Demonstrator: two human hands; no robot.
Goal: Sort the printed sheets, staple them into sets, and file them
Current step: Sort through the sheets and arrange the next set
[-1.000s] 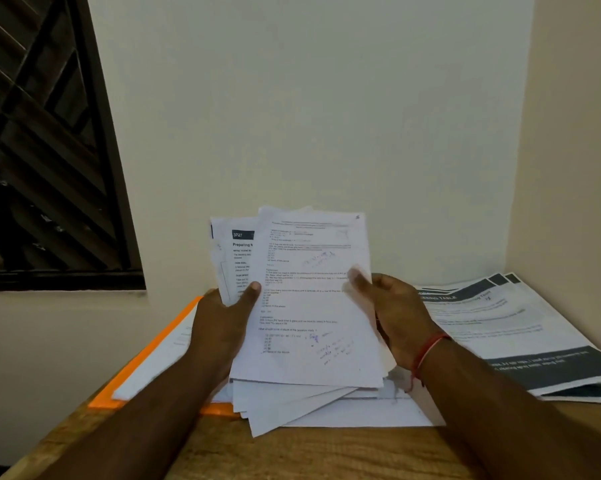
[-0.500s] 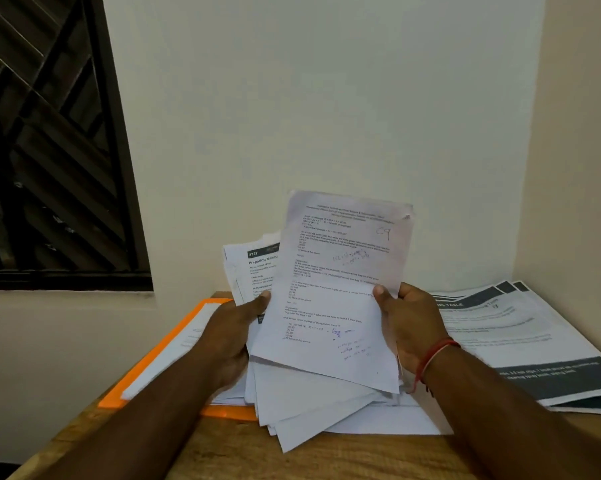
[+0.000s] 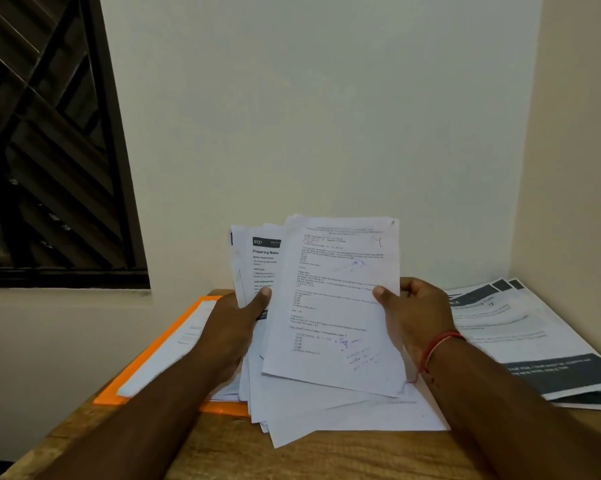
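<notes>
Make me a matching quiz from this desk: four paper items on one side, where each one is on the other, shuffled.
1 orange folder
2 dark-banded sheets
3 pen-marked sheet
4 sheet headed 3727

A in the grip of the left hand, behind
B on the table, left side
C in the grip of the right hand, in front
D on the table, right side

Pairs: 1-B, 2-D, 3-C, 4-A

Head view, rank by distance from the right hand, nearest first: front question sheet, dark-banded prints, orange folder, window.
1. front question sheet: centre, in the right hand's grip.
2. dark-banded prints: on the table, just right.
3. orange folder: left, past the left hand gripping the fanned sheets.
4. window: far left, up high.
</notes>
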